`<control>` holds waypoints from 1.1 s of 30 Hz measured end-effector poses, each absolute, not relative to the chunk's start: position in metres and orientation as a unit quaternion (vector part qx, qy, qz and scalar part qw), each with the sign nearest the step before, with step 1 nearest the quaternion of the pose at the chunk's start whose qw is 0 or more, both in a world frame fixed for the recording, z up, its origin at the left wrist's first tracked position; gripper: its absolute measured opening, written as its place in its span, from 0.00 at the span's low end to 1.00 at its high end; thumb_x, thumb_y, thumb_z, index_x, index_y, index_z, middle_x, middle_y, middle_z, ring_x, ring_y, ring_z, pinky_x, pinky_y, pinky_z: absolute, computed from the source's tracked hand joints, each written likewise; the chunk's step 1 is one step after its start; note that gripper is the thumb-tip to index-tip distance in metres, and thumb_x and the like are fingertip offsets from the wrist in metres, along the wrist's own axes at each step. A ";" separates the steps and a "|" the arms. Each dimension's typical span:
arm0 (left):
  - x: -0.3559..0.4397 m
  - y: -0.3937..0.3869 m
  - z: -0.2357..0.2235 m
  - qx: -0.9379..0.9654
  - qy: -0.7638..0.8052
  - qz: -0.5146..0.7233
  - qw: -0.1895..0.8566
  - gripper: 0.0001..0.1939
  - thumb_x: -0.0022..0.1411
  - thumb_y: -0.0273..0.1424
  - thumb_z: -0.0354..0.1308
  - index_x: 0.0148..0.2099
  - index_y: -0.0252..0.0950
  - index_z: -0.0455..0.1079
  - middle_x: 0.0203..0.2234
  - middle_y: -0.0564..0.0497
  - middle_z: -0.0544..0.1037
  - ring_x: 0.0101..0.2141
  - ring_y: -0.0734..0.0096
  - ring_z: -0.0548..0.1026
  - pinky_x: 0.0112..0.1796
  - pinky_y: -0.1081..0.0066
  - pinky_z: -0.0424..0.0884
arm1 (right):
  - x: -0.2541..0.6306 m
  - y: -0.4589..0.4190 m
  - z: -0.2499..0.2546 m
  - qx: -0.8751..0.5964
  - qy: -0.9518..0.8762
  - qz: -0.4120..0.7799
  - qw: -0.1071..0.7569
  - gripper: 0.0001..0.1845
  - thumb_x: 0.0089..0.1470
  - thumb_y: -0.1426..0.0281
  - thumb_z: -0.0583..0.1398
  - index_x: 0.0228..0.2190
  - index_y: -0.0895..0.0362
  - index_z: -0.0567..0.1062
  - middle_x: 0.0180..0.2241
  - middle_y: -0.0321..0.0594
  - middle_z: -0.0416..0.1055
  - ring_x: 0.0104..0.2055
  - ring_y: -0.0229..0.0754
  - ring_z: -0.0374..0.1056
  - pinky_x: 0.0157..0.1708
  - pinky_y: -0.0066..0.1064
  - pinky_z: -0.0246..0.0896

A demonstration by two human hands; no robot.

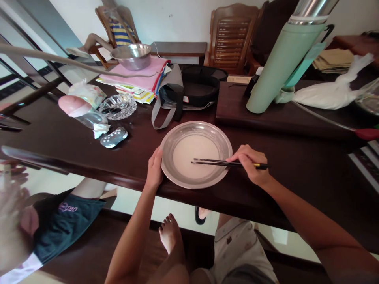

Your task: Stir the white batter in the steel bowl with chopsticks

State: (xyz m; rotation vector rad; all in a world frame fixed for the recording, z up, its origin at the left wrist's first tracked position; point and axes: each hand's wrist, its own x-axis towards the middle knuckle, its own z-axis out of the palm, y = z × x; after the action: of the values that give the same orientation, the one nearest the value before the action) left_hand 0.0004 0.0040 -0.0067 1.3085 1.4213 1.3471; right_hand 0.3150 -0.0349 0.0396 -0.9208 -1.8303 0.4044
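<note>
A shallow metal bowl (167,171) rests near the front edge of the dark wooden table, with a milky white liquid (195,148) in its bottom. My left hand (154,167) grips the bowl's left rim, its thumb hidden from view. In my right hand (251,162), the fingers close around a pair of black chopsticks (217,162) with gold bands near their thick ends. The chopsticks cross the bowl's right rim, their tips over or at the liquid; whether they dip in, I cannot tell.
Behind the bowl lies a black and grey bag (198,85). A green thermos (284,67) stands on a raised board at right. Leftward are a remote control (114,137), a glass ashtray (118,106), a pink-capped bottle (78,108) and a metal basin (133,57). Another person sits at left.
</note>
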 end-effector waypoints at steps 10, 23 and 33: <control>0.000 0.003 -0.004 0.522 0.566 0.516 0.375 0.27 0.67 0.49 0.50 0.56 0.35 0.76 0.54 0.45 0.78 0.58 0.54 0.72 0.59 0.61 0.66 | 0.315 -0.034 0.040 -0.390 -0.754 0.163 0.503 0.16 0.65 0.69 0.54 0.32 0.50 0.80 0.29 0.36 0.80 0.28 0.42 0.69 0.32 0.40 0.62; 0.000 0.004 -0.007 0.510 0.557 0.530 0.386 0.27 0.67 0.49 0.52 0.56 0.36 0.76 0.54 0.45 0.79 0.57 0.54 0.73 0.59 0.61 0.65 | 0.312 -0.036 0.039 -0.389 -0.775 0.148 0.475 0.11 0.62 0.72 0.58 0.35 0.51 0.81 0.31 0.37 0.81 0.32 0.43 0.68 0.35 0.40 0.64; 0.001 0.003 -0.004 0.511 0.559 0.530 0.382 0.27 0.66 0.50 0.52 0.55 0.35 0.76 0.54 0.45 0.79 0.57 0.54 0.73 0.59 0.61 0.66 | 0.313 -0.034 0.036 -0.379 -0.782 0.158 0.469 0.10 0.63 0.73 0.58 0.36 0.52 0.79 0.34 0.36 0.82 0.34 0.43 0.71 0.38 0.40 0.64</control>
State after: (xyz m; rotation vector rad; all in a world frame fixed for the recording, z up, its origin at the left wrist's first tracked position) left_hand 0.0014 0.0026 -0.0038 1.3045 1.4259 1.3518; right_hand 0.3129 -0.0343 0.0361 -0.9292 -1.9170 0.3880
